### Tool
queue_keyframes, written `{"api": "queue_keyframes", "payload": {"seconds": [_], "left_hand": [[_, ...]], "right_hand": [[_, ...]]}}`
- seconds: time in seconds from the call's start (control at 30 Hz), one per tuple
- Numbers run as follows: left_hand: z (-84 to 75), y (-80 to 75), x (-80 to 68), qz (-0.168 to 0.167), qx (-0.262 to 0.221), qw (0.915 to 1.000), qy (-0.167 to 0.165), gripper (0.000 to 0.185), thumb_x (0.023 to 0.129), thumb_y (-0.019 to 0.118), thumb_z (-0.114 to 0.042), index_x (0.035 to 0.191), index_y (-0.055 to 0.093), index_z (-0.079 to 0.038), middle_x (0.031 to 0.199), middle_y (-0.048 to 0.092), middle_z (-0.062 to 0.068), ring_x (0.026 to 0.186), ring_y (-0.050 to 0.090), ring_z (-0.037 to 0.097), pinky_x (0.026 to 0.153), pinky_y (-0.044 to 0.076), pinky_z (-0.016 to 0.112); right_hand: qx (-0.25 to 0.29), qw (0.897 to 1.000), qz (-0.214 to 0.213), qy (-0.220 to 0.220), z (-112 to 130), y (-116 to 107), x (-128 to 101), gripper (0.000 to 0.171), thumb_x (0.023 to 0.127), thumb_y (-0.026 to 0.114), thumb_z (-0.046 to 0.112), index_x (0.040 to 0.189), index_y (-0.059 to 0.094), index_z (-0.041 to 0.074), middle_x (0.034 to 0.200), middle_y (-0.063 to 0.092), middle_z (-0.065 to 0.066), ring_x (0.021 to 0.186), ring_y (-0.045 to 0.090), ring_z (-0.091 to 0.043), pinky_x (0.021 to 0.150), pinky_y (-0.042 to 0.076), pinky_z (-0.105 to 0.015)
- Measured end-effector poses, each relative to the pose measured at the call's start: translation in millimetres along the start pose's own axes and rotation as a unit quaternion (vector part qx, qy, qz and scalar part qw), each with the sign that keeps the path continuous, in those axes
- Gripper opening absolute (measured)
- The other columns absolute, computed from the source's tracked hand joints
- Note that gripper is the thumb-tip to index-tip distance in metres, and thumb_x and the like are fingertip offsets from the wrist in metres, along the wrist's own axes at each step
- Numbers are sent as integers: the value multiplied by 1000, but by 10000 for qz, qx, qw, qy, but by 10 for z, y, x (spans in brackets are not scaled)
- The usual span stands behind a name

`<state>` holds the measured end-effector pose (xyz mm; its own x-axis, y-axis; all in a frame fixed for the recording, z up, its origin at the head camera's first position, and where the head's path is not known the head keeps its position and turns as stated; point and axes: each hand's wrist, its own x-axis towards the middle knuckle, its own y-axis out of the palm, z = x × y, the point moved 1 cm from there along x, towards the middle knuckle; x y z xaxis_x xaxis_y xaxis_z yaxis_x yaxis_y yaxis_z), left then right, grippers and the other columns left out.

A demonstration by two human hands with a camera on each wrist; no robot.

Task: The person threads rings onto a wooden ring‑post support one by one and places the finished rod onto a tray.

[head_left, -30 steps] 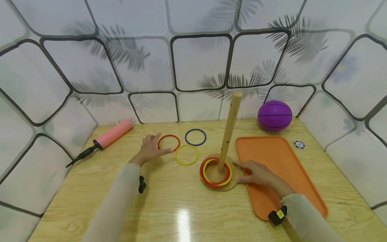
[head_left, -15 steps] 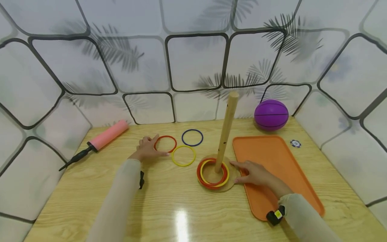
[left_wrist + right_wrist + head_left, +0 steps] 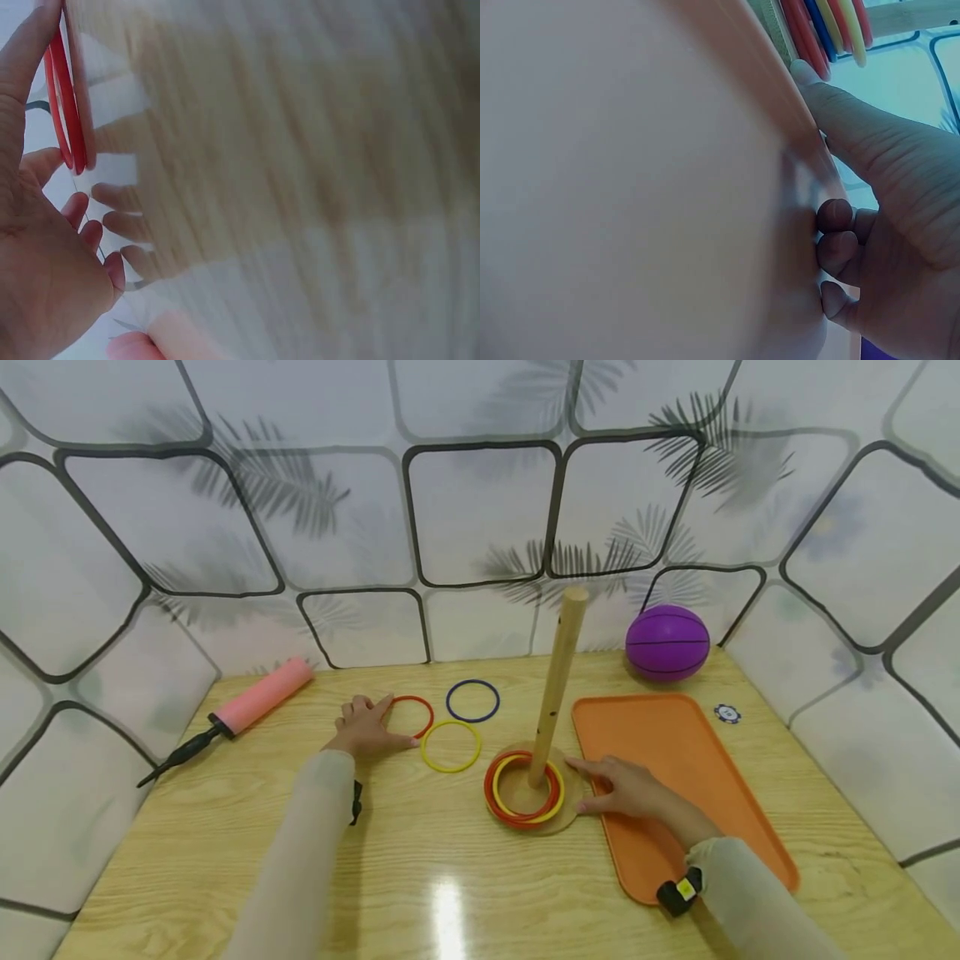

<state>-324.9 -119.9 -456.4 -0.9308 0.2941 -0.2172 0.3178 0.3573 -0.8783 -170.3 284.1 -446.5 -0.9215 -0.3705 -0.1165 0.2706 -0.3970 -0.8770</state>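
Note:
My left hand (image 3: 366, 728) is at a red ring (image 3: 431, 714) lying on the table, its thumb and index finger spread to opposite sides of the rim. In the left wrist view, a fingertip and the thumb touch the red ring (image 3: 67, 105). A yellow ring (image 3: 451, 771) and a blue ring (image 3: 472, 681) lie just beside it. My right hand (image 3: 630, 789) holds the right edge of a round wooden base (image 3: 573, 797) between thumb and index finger. From this base rises a wooden post (image 3: 558, 672); several stacked rings (image 3: 491, 793) circle its foot.
An orange tray (image 3: 675, 743) lies under the right hand and forearm. Behind it sits a purple ball (image 3: 667, 643), with a poker chip (image 3: 727, 714) to the right. At the far left is a pink hand pump (image 3: 262, 697). A patterned backdrop (image 3: 480, 510) surrounds the table.
The head view has shifted, so everything appears slightly farther left. Both hands stay at the red ring and the wooden base; the left thumb and index finger close slightly toward the ring.

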Motion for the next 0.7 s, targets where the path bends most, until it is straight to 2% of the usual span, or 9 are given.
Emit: {"api": "queue_keyframes", "payload": {"seconds": [0.2, 0.33, 0.57, 0.7], "left_hand": [[-26, -10, -22, 61, -171, 9998, -90, 107, 70, 71, -65, 151, 24, -15, 120, 26, 19, 106, 20, 34, 86, 20, 48], [-27, -33, -49, -62, -288, 9995, -88, 104, 69, 74, -62, 148, 30, -10, 118, 28, 19, 105, 21, 35, 85, 21, 49], [85, -26, -109, -168, -322, 9993, -45, 105, 68, 74, -64, 142, 34, 0, 126, 29, 23, 112, 23, 38, 91, 24, 52], [151, -55, -197, -171, -500, 9986, -52, 104, 68, 75, -61, 139, 36, 4, 128, 29, 24, 113, 24, 38, 92, 24, 55]], "right_hand": [[-44, 10000, -1, -16, -25, 22, 6, 75, 76, 73, 47, 140, 49, 16, 77, 43, 2, 67, 33, -13, 59, 24, -28], [-51, 10000, -9, -36, -27, 14, 16, 75, 76, 73, 48, 140, 49, 16, 77, 43, 2, 68, 33, -13, 59, 24, -28], [-78, 9998, -62, -146, -11, 13, 10, 75, 77, 73, 48, 139, 50, 15, 75, 40, 2, 66, 32, -12, 58, 23, -27], [-87, 9999, -69, -122, -5, 13, -4, 74, 77, 73, 48, 140, 49, 16, 76, 42, 3, 68, 32, -12, 59, 24, -28]]}}
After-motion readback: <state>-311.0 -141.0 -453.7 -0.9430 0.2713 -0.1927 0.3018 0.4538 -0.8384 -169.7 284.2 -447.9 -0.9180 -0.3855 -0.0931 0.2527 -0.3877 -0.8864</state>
